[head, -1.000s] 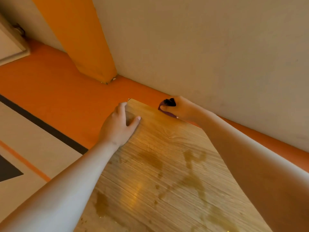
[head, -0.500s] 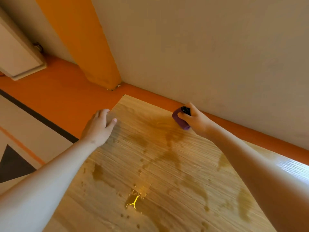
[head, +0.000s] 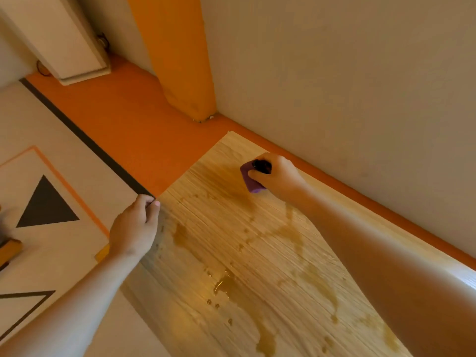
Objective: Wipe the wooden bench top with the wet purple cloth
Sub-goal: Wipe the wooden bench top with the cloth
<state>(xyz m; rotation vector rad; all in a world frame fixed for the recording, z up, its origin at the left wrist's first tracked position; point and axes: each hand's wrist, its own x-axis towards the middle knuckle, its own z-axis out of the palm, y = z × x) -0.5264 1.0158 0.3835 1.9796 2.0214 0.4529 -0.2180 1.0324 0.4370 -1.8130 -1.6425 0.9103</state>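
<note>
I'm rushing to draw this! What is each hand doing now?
Left hand: curled on the light wooden bench top's edge, seemingly gripping it.
Right hand: holding the wet purple cloth.

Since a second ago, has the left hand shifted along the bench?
Yes. The left hand has slid back along the left edge of the wooden bench top, away from its far corner and towards the near end.
</note>
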